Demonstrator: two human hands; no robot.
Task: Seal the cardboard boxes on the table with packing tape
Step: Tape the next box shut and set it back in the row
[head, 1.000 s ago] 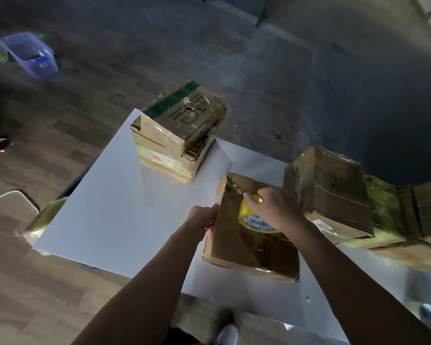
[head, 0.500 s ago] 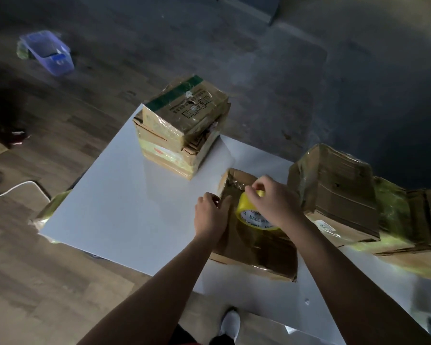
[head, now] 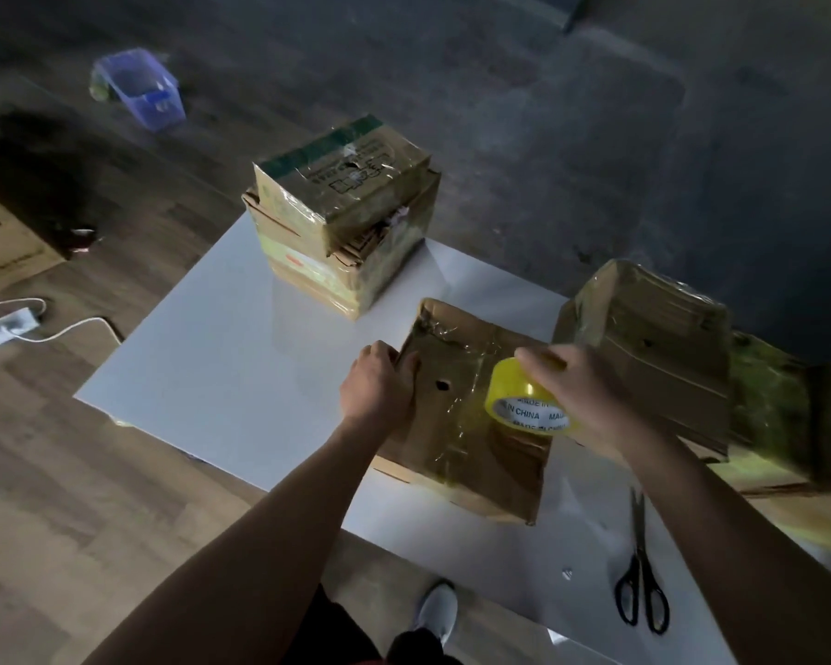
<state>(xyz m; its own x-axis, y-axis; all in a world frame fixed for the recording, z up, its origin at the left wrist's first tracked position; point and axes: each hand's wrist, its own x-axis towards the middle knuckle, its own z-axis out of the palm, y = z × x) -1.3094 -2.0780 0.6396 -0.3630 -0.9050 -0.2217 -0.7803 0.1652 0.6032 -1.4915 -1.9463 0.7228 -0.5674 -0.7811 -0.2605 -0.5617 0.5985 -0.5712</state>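
Note:
A flat cardboard box (head: 471,439) lies in the middle of the white table (head: 221,371), its top glossy with clear tape. My left hand (head: 380,386) grips the box's left edge, fingers curled over it. My right hand (head: 581,391) holds a yellow roll of packing tape (head: 524,405) over the right part of the box top. A stack of taped boxes (head: 346,218) stands at the table's far corner. Another taped box (head: 653,348) sits to the right, just behind my right hand.
Black-handled scissors (head: 641,583) lie on the table near its front right. More wrapped cardboard (head: 797,415) is piled at the far right. On the wooden floor are a blue plastic bin (head: 140,88), a carton (head: 1,242), a white cable (head: 68,324) and my shoe (head: 435,611).
My right hand has carried the tape roll rightward across the box top. My left hand stays at the box's left edge. The view has shifted, bringing the scissors into sight.

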